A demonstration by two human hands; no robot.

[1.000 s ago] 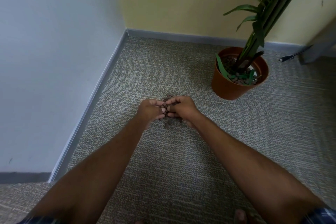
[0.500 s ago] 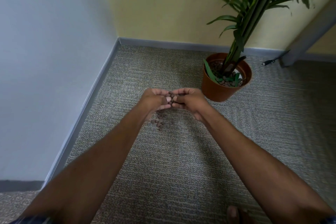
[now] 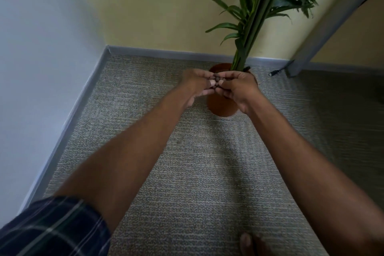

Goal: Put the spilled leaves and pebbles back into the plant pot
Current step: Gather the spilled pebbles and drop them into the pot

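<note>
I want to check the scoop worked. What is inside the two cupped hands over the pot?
A few dark pebbles show between the left hand and right hand. The rest is covered by fingers.

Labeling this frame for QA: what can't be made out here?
Head view:
- Plant pot opening: hidden behind the cupped left hand and right hand.
- Pebbles: only a few show between the hands; count unknowable.
- Plant top: cut off by the upper edge.
- Leftover spill on carpet: motion blur.

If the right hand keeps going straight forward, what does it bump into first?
Probably the plant stems rising from the orange pot, just beyond the right hand. Depth is hard to judge; the hand may pass beside them.
</note>
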